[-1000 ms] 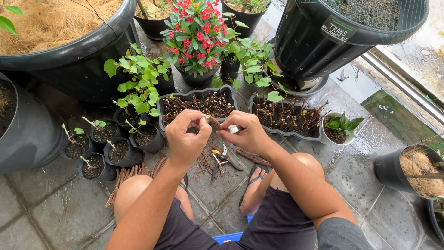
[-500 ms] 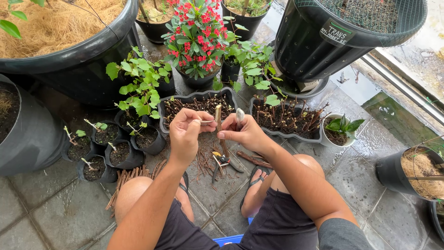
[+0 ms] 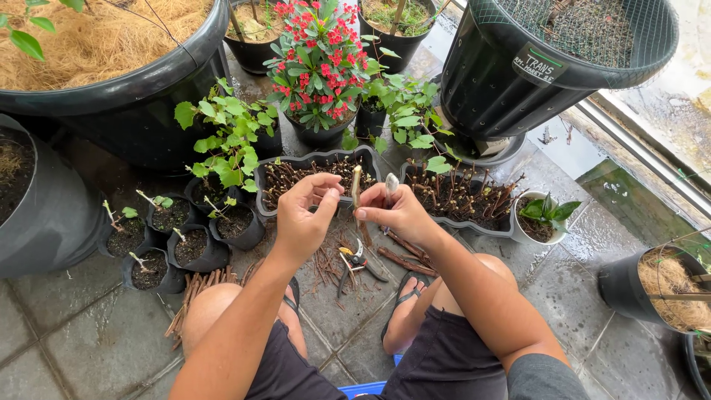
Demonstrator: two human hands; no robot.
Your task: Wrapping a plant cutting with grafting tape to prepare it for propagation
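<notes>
At the far left stand two big black tubs [image 3: 111, 96], one heaped with dry straw. Beside them sit five small black nursery bags [image 3: 174, 241] of soil, each with a stub or sprout, and a bundle of cut sticks [image 3: 200, 285] lies on the tiled floor [image 3: 81, 333].

The left hand [image 3: 300, 218] is loosely curled, thumb and forefinger pinched close at its top; whether anything is caught between them I cannot tell. A second ago both hands were low and pressed together around the cutting; now they have lifted and parted, and the cutting [image 3: 356, 191] stands upright in the right hand [image 3: 400, 215], which grips it together with a small knife [image 3: 389, 184], blade up. That looks like a cut just finished and the stick being checked.

Below the hands one pair of pruning shears [image 3: 355, 261] rests among trimmed twigs. Behind are two grey trays [image 3: 315, 174] packed with stick cuttings, one red-flowering plant [image 3: 318, 59], and to the right one small white pot [image 3: 539, 218] and a tilted black bin [image 3: 548, 59].
</notes>
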